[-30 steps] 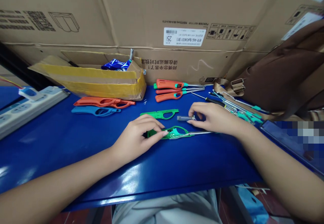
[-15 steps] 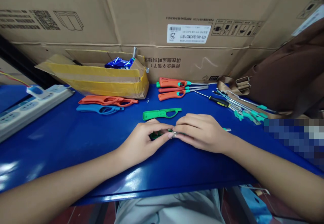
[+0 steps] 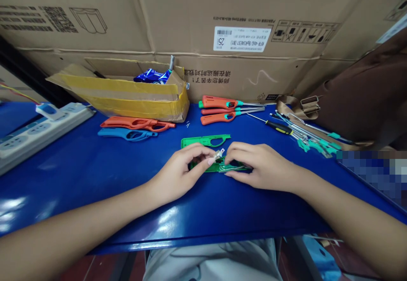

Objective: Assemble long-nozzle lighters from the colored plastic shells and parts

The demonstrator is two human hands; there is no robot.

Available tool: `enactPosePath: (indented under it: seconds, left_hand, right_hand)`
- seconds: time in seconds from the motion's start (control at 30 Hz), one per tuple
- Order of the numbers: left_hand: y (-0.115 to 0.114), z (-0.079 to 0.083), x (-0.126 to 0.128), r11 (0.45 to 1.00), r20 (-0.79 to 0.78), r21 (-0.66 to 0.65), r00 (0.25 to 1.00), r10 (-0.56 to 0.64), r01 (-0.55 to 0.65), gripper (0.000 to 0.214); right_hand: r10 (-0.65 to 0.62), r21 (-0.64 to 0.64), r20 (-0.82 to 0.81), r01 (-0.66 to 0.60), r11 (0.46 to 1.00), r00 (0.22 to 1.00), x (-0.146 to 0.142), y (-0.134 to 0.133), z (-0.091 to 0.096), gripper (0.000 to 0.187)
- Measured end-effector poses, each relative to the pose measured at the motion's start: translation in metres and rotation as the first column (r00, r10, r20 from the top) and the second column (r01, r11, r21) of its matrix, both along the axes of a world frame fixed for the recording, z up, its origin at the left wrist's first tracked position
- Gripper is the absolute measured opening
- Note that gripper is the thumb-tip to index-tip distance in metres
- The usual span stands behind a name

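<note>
My left hand [image 3: 182,166] pinches a small metal-and-white part [image 3: 218,154], perhaps a lighter valve, between thumb and forefinger. Under both hands lies a green lighter shell half [image 3: 210,167] with thin pale wires in it, partly hidden by the fingers. My right hand [image 3: 257,164] is over the right part of that shell, thumb and forefinger apart, with nothing visible between them. Whether it touches the shell I cannot tell. Just beyond the hands is another green shell half [image 3: 193,142], its hollow side up.
Orange lighters [image 3: 219,118] lie at the back, beside a screwdriver [image 3: 280,128] and metal rods with teal ends [image 3: 313,141]. To the left are orange shells [image 3: 127,123], a blue shell [image 3: 125,134], a taped carton [image 3: 133,103] and a power strip [image 3: 38,130].
My right hand has moved slightly right, and its fingers have parted from the small part. My left hand still holds that part, which now shows, as do the wires in the shell.
</note>
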State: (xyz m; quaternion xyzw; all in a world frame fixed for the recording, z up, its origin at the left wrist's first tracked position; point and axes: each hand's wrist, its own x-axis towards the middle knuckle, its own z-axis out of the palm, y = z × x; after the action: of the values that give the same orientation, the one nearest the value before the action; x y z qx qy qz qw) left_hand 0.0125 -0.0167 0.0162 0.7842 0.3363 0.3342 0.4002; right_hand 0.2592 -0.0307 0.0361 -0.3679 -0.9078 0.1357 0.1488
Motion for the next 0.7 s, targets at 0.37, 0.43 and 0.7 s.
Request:
enactPosePath:
  seconds: [0.37,0.43,0.7]
  left_hand:
    - [0.004,-0.003,0.001,0.997,0.041,-0.075,0.999,0.016,-0.013,0.017]
    - [0.004,-0.003,0.000,0.998,0.031,-0.058,0.999,0.010,-0.008,0.017]
    - [0.003,-0.003,-0.002,1.000,-0.040,0.001,0.999,0.029,-0.029,0.016]
  right_hand:
    - [-0.240,-0.446,-0.219,0.122,0.886,0.946,-0.003,0.005,-0.003,0.008]
    - [-0.364,-0.649,-0.215,0.146,0.746,0.906,-0.003,0.007,-0.003,0.017]
    - [-0.449,-0.814,-0.259,0.057,0.578,0.855,-0.002,0.013,-0.004,0.027]
